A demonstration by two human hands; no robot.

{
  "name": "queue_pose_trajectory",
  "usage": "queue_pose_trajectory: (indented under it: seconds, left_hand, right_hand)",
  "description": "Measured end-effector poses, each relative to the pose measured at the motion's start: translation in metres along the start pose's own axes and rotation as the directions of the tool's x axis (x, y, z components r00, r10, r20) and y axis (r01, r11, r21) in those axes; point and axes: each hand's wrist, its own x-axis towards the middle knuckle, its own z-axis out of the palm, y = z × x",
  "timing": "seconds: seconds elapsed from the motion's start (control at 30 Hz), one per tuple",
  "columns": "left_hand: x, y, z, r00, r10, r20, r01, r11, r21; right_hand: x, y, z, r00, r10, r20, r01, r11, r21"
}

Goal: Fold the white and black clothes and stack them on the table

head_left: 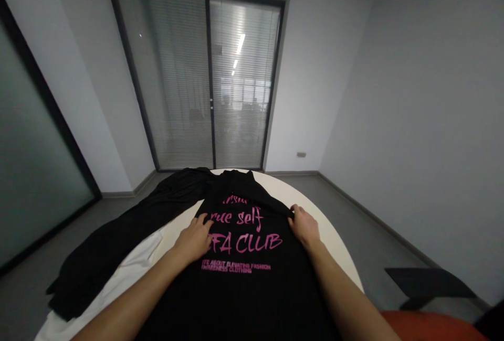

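A black shirt [252, 299] with pink lettering lies spread across the round table, its far end partly folded over the top line of print. My left hand [197, 237] is at the shirt's left side, fingers curled onto the fabric and covering the start of the large letters. At the right side, my right hand [305, 225] pinches the shirt's edge between thumb and fingers. The near part of the shirt runs out of the bottom of the view between my forearms.
Dark clothing [129, 241] is heaped along the left of the white table [331, 231], over a white cloth [114, 283]. An orange chair seat [429, 325] with a black armrest [427, 282] stands at the lower right. Beyond the table is a glazed door [173, 89] with blinds.
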Motion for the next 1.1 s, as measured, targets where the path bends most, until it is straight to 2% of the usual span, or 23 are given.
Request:
queue_pose_trajectory:
  seconds: [0.1, 0.17, 0.27, 0.33, 0.43, 0.5, 0.57, 0.67, 0.8, 0.87, 0.9, 0.93, 1.03, 1.07, 1.1]
  left_hand:
    - [0.000, -0.006, 0.002, 0.997, -0.072, -0.022, 0.070, 0.994, -0.080]
    - [0.005, -0.012, 0.002, 0.993, -0.116, -0.028, 0.111, 0.982, -0.151]
    - [0.017, -0.028, 0.002, 0.980, -0.198, -0.026, 0.188, 0.959, -0.212]
    - [0.024, -0.045, 0.002, 0.965, -0.262, -0.024, 0.248, 0.936, -0.248]
    - [0.025, -0.073, 0.005, 0.939, -0.343, -0.014, 0.324, 0.900, -0.292]
    - [0.020, -0.087, 0.008, 0.930, -0.368, -0.025, 0.342, 0.886, -0.314]
    - [0.014, -0.095, 0.011, 0.929, -0.367, -0.053, 0.331, 0.884, -0.330]
    - [0.006, -0.099, 0.015, 0.929, -0.360, -0.085, 0.314, 0.890, -0.331]
    - [-0.001, -0.100, 0.014, 0.918, -0.381, -0.110, 0.336, 0.895, -0.293]
    - [-0.004, -0.102, 0.012, 0.912, -0.392, -0.119, 0.348, 0.895, -0.278]
    - [-0.004, -0.103, 0.012, 0.913, -0.391, -0.115, 0.349, 0.895, -0.278]
    - [-0.005, -0.105, 0.012, 0.915, -0.389, -0.106, 0.347, 0.894, -0.284]
    - [-0.004, -0.113, 0.012, 0.926, -0.363, -0.100, 0.314, 0.891, -0.328]
    - [-0.003, -0.116, 0.013, 0.932, -0.344, -0.111, 0.286, 0.890, -0.355]
    - [-0.002, -0.119, 0.013, 0.937, -0.327, -0.124, 0.253, 0.879, -0.404]
  right_hand:
    - [0.007, 0.006, -0.004, 0.997, -0.064, 0.050, 0.066, 0.997, -0.045]
    - [0.013, 0.000, -0.007, 0.996, -0.032, 0.087, 0.039, 0.996, -0.079]
    - [0.017, -0.026, -0.009, 0.996, 0.054, 0.070, -0.043, 0.989, -0.141]
    - [0.012, -0.050, -0.008, 0.999, 0.035, -0.005, -0.035, 0.992, -0.123]
    - [-0.003, -0.079, -0.001, 0.980, -0.090, -0.176, 0.091, 0.996, -0.002]
    - [-0.014, -0.087, 0.005, 0.952, -0.189, -0.242, 0.216, 0.972, 0.090]
    - [-0.023, -0.086, 0.010, 0.931, -0.281, -0.232, 0.326, 0.927, 0.186]
    - [-0.028, -0.076, 0.010, 0.910, -0.361, -0.204, 0.408, 0.867, 0.285]
    - [-0.034, -0.078, -0.003, 0.852, -0.466, -0.239, 0.520, 0.808, 0.277]
    - [-0.044, -0.093, -0.012, 0.784, -0.579, -0.226, 0.621, 0.739, 0.262]
    - [-0.052, -0.103, -0.016, 0.729, -0.655, -0.199, 0.683, 0.680, 0.267]
    - [-0.060, -0.113, -0.019, 0.651, -0.742, -0.158, 0.750, 0.597, 0.285]
    - [-0.088, -0.141, -0.020, 0.353, -0.934, -0.052, 0.873, 0.309, 0.378]
    - [-0.095, -0.147, -0.018, 0.284, -0.958, -0.044, 0.885, 0.245, 0.396]
    - [-0.102, -0.150, -0.017, 0.248, -0.968, -0.047, 0.890, 0.208, 0.405]
